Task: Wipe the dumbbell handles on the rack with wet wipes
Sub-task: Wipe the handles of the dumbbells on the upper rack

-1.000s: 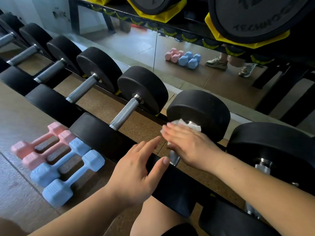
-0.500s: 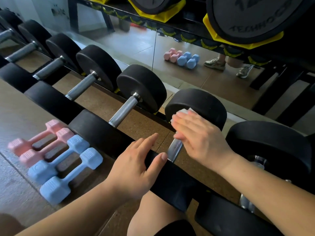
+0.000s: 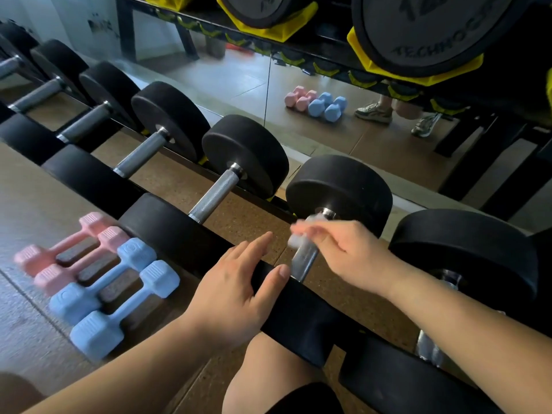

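Gym rack (image 3: 277, 203), wet wipe (image 3: 296, 238) under right fingers (image 3: 321, 234), round handle (image 3: 304, 259)

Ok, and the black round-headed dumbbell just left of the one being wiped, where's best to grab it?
Grip the black round-headed dumbbell by its knurled steel handle, mid-length, probably from above: it lies bare between two wide heads too broad to wrap, and the knurling should resist slipping.

black dumbbell heads (image 3: 340, 186), silver knurled handles (image 3: 213, 194), white wipe (image 3: 298, 234), pink (image 3: 64, 252) and blue mini dumbbells (image 3: 119, 294)

Open floor (image 3: 251, 216) shows between neighbouring handles (image 3: 212, 194), black dumbbell heads (image 3: 248, 153) blocking both ends.
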Motion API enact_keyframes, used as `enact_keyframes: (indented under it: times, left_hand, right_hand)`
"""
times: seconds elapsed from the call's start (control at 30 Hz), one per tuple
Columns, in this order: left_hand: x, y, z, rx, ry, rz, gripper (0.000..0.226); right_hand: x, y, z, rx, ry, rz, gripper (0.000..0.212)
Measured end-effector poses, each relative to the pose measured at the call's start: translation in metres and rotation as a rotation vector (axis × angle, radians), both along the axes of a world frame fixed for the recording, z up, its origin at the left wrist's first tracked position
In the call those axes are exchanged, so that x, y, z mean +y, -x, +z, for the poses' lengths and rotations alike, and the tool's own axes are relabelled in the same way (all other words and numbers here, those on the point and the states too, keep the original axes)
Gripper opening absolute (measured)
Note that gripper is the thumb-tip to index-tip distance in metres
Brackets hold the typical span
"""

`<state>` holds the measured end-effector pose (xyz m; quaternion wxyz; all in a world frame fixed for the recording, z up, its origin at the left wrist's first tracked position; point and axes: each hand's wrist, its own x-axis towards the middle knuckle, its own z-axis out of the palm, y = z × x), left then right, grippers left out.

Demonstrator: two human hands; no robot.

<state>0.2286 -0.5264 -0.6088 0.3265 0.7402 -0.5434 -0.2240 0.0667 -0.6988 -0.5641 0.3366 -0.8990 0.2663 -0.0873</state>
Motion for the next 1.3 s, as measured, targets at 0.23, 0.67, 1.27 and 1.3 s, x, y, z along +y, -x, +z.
enact_keyframes:
  times: [0.23,0.67,1.27,1.3]
  left_hand:
    - [0.001,0.001,0.000,0.023,-0.009,0.010,0.081]
    - [-0.006,-0.002,0.018,0.000,0.114,-0.063,0.061]
    - [-0.025,-0.008,0.049,0.342,0.152,-0.051,0.015]
    - [-0.025,-0.012,0.049,0.348,0.133,-0.101,0.016]
  right_hand:
    - [-0.014,-0.006,-0.051,0.074,0.381,0.214,0.047]
    - [0.033,0.002,0.022,-0.182,-0.189,-0.031,0.042]
    - [0.015,0.018,0.024,-0.176,-0.163,-0.076,0.012]
    - [0.010,0.019,0.024,-0.177,-0.168,-0.063,0.008]
